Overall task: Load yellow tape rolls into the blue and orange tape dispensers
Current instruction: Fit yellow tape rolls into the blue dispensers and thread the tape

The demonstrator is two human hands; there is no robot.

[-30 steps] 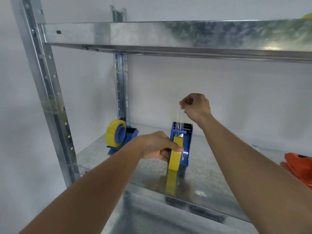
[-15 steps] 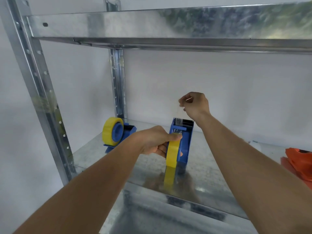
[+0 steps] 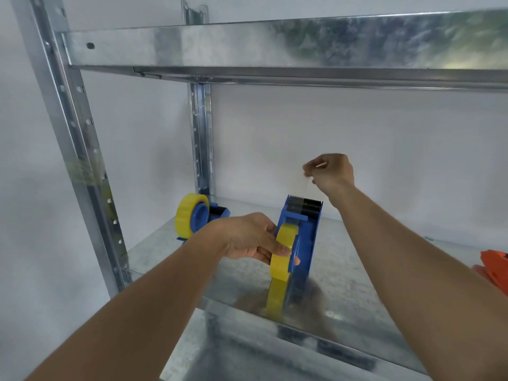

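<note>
Two blue dispensers (image 3: 302, 237) (image 3: 211, 215), two yellow rolls (image 3: 283, 254) (image 3: 187, 215), one orange dispenser (image 3: 494, 268).

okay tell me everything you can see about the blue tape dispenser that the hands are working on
The blue tape dispenser looks like moulded plastic. It stands on the metal shelf, its dark serrated cutter at the far top end. A yellow tape roll sits on its left side, gripped together with the body by the left hand. A thin clear strip of tape rises past the cutter to the right hand, which pinches its end.

Tape strand (image 3: 307, 188) now nearly invisible
</note>
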